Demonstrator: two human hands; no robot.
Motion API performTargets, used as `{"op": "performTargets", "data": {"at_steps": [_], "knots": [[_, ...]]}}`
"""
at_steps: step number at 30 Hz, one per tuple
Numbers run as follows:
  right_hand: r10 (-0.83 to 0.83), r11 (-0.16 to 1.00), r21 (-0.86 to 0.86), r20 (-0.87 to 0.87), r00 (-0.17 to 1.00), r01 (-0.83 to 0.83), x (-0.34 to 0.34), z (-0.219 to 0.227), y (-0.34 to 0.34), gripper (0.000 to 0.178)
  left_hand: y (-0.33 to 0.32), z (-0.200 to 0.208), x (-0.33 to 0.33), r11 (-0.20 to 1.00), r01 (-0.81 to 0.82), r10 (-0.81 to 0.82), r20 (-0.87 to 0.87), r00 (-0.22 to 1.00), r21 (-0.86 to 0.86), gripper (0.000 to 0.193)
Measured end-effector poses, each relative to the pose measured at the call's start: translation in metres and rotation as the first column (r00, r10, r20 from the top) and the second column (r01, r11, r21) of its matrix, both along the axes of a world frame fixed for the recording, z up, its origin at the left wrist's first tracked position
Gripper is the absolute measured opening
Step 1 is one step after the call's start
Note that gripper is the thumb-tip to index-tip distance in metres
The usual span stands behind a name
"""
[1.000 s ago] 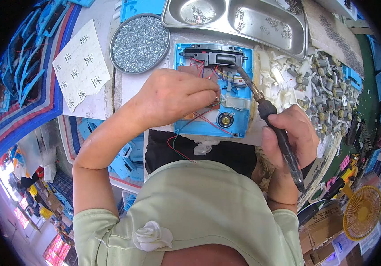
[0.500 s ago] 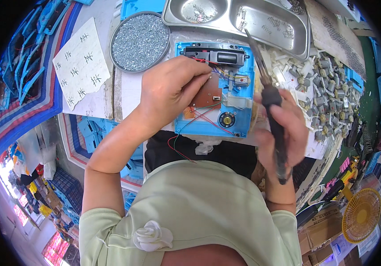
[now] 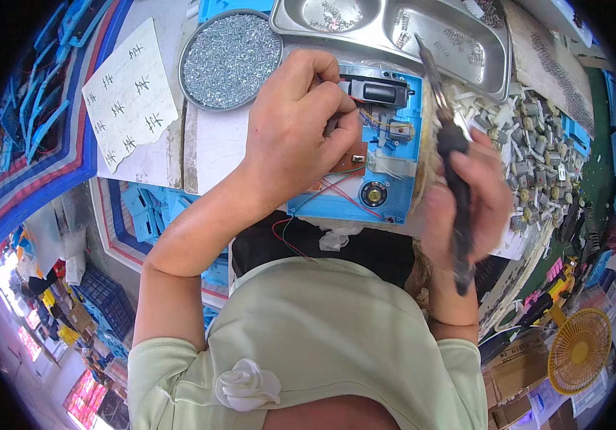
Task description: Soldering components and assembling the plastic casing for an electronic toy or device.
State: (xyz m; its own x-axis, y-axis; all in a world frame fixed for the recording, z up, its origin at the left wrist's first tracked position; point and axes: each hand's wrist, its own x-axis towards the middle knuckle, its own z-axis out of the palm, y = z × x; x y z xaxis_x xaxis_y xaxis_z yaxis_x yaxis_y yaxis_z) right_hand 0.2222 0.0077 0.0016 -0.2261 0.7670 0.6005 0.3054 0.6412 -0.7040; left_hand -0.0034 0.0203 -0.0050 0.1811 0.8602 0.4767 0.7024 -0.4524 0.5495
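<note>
My left hand is closed, fingertips pinched together, over the left part of a blue plastic housing. What those fingers hold, if anything, is hidden. Around and below the hand show a brown circuit board, coloured wires, a small motor and a round speaker-like part. A black strip-shaped part lies along the housing's far side. To the right of the housing, my right hand, somewhat blurred, grips the black handle of a soldering iron, its metal tip pointing away from me.
A round dish of small metal screws stands at the far left, beside a marked paper sheet. A steel compartment tray holds small metal parts at the back. Many small motors lie heaped on the right. A yellow fan sits lower right.
My left hand has moved away from me and now covers more of the circuit board. The soldering iron has shifted slightly right with my right hand. The whole view has shifted slightly.
</note>
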Motion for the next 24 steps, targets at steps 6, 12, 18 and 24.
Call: {"op": "performTargets", "data": {"at_steps": [6,12,18,24], "knots": [[0.095,0.995,0.019,-0.005,0.995,-0.095,0.017,0.016,-0.008,0.024,0.001,-0.003,0.003,1.000,-0.002,0.002,0.019,1.000,-0.003,0.015],[0.102,0.994,-0.033,0.057,0.993,-0.100,0.007,0.011,-0.004,0.018,0.002,-0.002,0.003,1.000,0.002,-0.002,0.024,1.000,-0.008,0.016],[0.101,0.994,-0.034,0.068,0.993,-0.099,0.000,0.008,-0.001,0.019,0.002,-0.003,0.003,1.000,0.007,-0.007,0.032,0.999,-0.013,0.016],[0.093,0.995,-0.026,0.066,0.993,-0.092,-0.001,0.007,-0.001,0.020,0.002,-0.003,0.004,1.000,0.002,-0.001,0.032,0.999,-0.004,0.016]]}}
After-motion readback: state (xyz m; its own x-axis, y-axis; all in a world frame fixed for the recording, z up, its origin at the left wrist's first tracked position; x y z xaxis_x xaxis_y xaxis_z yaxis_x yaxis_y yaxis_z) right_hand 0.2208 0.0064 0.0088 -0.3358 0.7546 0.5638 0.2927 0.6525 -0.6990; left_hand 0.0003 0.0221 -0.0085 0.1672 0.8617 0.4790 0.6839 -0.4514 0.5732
